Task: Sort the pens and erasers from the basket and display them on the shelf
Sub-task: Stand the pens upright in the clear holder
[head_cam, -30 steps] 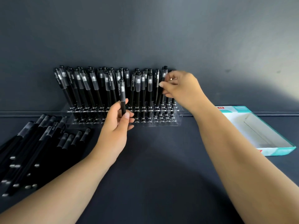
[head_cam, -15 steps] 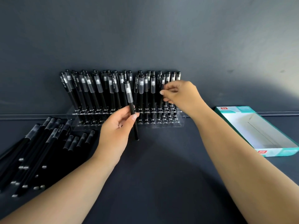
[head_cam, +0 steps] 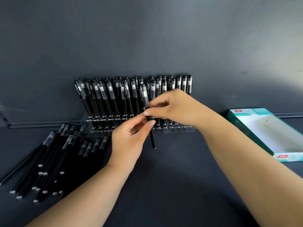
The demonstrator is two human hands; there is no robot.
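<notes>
Both grips clamped on one black pen point(head_cam: 151, 131): left hand point(head_cam: 129, 141) pinching the barrel between thumb and fingertips, right hand point(head_cam: 172, 107) pinching just above, where the frosted clear cap meets the barrel. Pen held nearly upright, cap at top, lower end hanging free above the dark bench point(head_cam: 172, 169), in front of the stand. Directly behind, a clear acrylic stand point(head_cam: 178, 128) with rows of holes, touching the dark back wall point(head_cam: 147, 38). Filled with upright black pens point(head_cam: 114, 95), caps up, leaning slightly, packed close in several rows. Near the left edge, well apart from the hands, a loose pile of black pens point(head_cam: 42, 164) lying flat on the bench, caps pointing toward the stand. Far right, an open teal and white carton point(head_cam: 255, 128) lying flat, with a red mark on its near end; contents not discernible.
</notes>
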